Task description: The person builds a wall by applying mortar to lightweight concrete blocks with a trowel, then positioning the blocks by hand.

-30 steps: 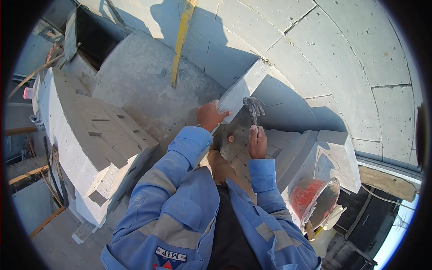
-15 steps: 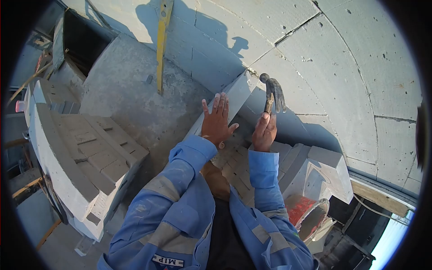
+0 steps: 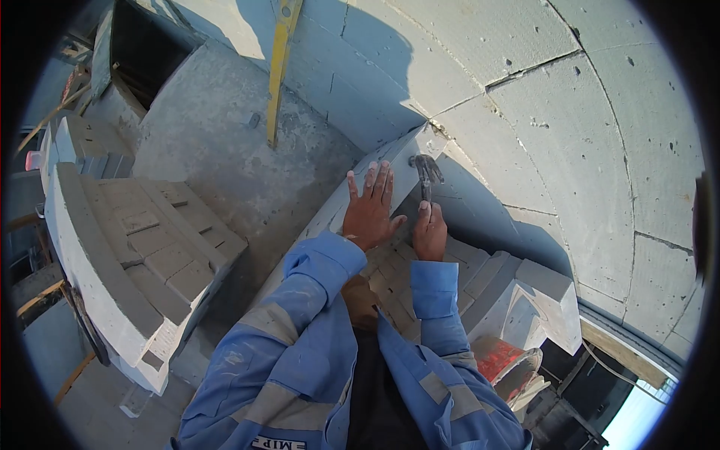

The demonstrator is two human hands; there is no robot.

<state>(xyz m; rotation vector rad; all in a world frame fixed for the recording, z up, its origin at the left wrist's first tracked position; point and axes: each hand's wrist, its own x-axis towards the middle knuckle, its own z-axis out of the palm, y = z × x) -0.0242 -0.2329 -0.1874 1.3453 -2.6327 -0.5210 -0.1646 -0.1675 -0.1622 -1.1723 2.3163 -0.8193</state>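
My left hand point(image 3: 369, 206) lies flat with fingers spread on the long pale block point(image 3: 401, 156), which runs diagonally to the block wall point(image 3: 547, 142). In my right hand point(image 3: 430, 234) is a claw hammer point(image 3: 427, 174), gripped by its handle. The hammer's head overlaps the side of the block near its wall end, a little right of my left fingertips. Part of the block is hidden under my left hand and sleeve.
A yellow spirit level point(image 3: 278, 82) leans against the wall. Stacked blocks point(image 3: 161, 247) stand at the left, and more blocks point(image 3: 544, 281) at the right. Beside my right arm is a red bucket point(image 3: 510, 367). A dark opening point(image 3: 146, 52) shows at the upper left.
The hammer has come down and left from above the block's end to its side. My left hand remains flat on the block, and the view has shifted slightly.
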